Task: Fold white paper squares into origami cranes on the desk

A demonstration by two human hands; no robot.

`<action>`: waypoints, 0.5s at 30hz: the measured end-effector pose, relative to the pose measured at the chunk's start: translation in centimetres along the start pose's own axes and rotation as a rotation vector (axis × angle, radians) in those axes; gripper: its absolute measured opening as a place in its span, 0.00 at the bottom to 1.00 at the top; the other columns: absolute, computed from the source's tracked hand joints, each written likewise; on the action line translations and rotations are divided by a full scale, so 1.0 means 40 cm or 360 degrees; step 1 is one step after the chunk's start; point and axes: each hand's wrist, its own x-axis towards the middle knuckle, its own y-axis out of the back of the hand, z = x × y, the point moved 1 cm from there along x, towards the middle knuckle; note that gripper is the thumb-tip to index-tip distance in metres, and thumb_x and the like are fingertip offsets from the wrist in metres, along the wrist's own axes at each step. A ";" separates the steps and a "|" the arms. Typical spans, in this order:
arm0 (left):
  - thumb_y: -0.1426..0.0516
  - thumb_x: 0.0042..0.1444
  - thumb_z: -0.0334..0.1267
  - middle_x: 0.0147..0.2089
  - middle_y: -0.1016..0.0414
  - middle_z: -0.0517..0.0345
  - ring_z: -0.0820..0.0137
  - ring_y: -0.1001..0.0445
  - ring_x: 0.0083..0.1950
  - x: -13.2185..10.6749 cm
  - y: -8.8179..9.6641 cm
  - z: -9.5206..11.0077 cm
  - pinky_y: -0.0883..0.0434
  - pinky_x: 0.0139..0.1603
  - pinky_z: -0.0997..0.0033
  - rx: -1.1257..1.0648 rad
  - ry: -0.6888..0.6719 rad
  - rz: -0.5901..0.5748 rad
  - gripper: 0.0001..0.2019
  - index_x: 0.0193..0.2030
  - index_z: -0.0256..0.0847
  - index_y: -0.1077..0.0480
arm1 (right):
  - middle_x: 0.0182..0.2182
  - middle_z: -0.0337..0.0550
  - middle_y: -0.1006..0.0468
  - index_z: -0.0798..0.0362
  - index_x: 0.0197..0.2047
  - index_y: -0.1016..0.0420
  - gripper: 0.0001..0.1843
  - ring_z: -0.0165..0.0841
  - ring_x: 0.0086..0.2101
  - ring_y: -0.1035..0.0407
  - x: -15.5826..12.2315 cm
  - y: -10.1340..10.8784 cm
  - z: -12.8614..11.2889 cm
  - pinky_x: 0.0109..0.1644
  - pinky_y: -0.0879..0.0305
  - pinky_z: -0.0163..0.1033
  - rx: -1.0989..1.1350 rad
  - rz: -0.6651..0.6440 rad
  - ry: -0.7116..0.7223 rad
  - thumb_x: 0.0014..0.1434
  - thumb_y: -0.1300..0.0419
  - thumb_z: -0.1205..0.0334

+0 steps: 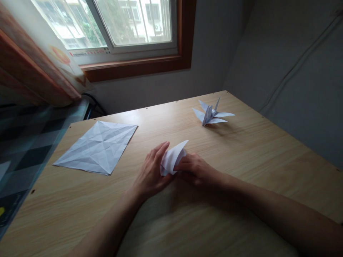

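**Both hands on a half-folded paper at mid-bench**

We start at ten o'clock, where a curtain (34, 64) hangs beside the window (120, 21). Below it, at about nine o'clock from our hands, a sheet (98, 146) lies flat and open on the bench (241, 160), crossed by many creases and well apart from everything else.

Our left hand (151, 171) rests on the wood with its fingers together, pressed along the left face of the paper (173, 157). We cannot see the thumb, but the hand is closed against the paper. The paper sits near the middle of the bench, partly folded, with one pointed flap rising towards one o'clock.

Our right hand (197, 169) lies just beside it at three o'clock, fingers curled and clamped on its lower right edge.

Farther out, at one o'clock, a finished crane (211, 114) stands alone, wings spread, near the far right corner.
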 end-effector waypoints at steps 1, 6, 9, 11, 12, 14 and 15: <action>0.40 0.56 0.41 0.64 0.39 0.40 0.51 0.35 0.63 0.001 0.002 -0.002 0.33 0.59 0.47 -0.0050 0.0031 -0.0021 0.40 0.71 0.46 0.57 | 0.39 0.45 0.20 0.52 0.45 0.23 0.09 0.38 0.40 0.29 0.002 0.001 0.001 0.46 0.38 0.43 0.0049 0.0009 -0.0002 0.61 0.40 0.66; 0.40 0.56 0.48 0.62 0.35 0.41 0.52 0.32 0.60 -0.001 0.005 -0.017 0.32 0.58 0.49 -0.0249 0.0188 -0.0015 0.36 0.68 0.44 0.49 | 0.31 0.43 0.21 0.55 0.33 0.25 0.06 0.33 0.32 0.30 0.005 0.000 0.007 0.40 0.40 0.38 0.0123 0.0089 -0.0060 0.62 0.41 0.66; 0.40 0.55 0.52 0.60 0.32 0.40 0.51 0.30 0.58 -0.004 0.001 -0.026 0.31 0.56 0.49 -0.0305 0.0237 -0.0013 0.37 0.68 0.42 0.47 | 0.30 0.43 0.22 0.55 0.33 0.26 0.06 0.33 0.32 0.30 0.004 -0.008 0.008 0.39 0.42 0.38 0.0060 0.0074 -0.0068 0.62 0.41 0.65; 0.40 0.55 0.52 0.59 0.31 0.40 0.52 0.28 0.56 -0.005 0.000 -0.027 0.30 0.55 0.49 -0.0296 0.0249 -0.0011 0.37 0.67 0.42 0.47 | 0.31 0.43 0.21 0.55 0.35 0.25 0.05 0.34 0.34 0.30 0.003 -0.013 0.008 0.40 0.42 0.39 0.0027 0.0086 -0.0076 0.62 0.41 0.65; 0.40 0.55 0.51 0.58 0.30 0.40 0.53 0.28 0.56 -0.005 -0.001 -0.025 0.29 0.54 0.50 -0.0282 0.0243 -0.0008 0.37 0.67 0.42 0.47 | 0.32 0.43 0.21 0.54 0.36 0.25 0.05 0.34 0.34 0.30 0.002 -0.015 0.008 0.41 0.43 0.39 0.0010 0.0094 -0.0085 0.63 0.41 0.64; 0.40 0.56 0.48 0.57 0.29 0.41 0.53 0.27 0.55 -0.004 0.000 -0.021 0.29 0.53 0.50 -0.0234 0.0220 0.0001 0.35 0.67 0.42 0.47 | 0.34 0.45 0.20 0.54 0.38 0.24 0.04 0.36 0.36 0.29 0.001 -0.016 0.007 0.42 0.43 0.41 -0.0014 0.0095 -0.0091 0.62 0.41 0.64; 0.41 0.57 0.47 0.57 0.29 0.42 0.54 0.27 0.55 -0.004 0.000 -0.019 0.29 0.53 0.50 -0.0203 0.0209 0.0005 0.33 0.67 0.42 0.46 | 0.35 0.45 0.20 0.54 0.39 0.25 0.04 0.37 0.37 0.29 0.000 -0.015 0.007 0.43 0.42 0.41 -0.0011 0.0086 -0.0083 0.61 0.40 0.64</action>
